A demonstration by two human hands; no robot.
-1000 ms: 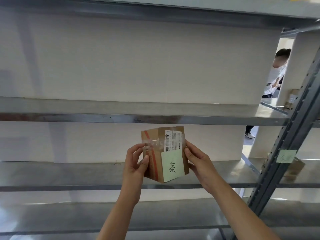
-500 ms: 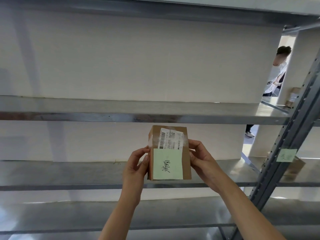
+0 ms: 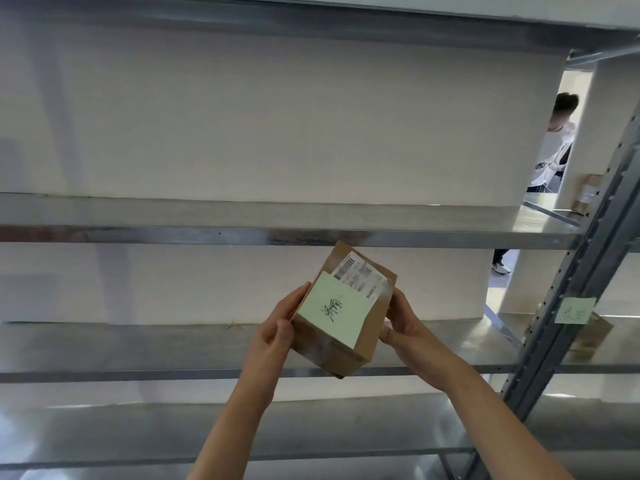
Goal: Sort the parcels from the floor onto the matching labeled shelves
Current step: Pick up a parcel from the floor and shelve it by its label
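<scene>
Parcel (image 3: pixel 346 313) 1 | left hand (image 3: pixel 273 337), right hand (image 3: pixel 405 327) holding | shelves (image 3: pixel 207 233) perhaps 4

Grey metal shelves (image 3: pixel 138 348) carry cardboard boxes (image 3: pixel 590 341) at far right

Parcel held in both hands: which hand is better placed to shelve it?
Right, probably. The right hand holds the parcel on the side nearer the note on the post; the left hand is farther.
</scene>
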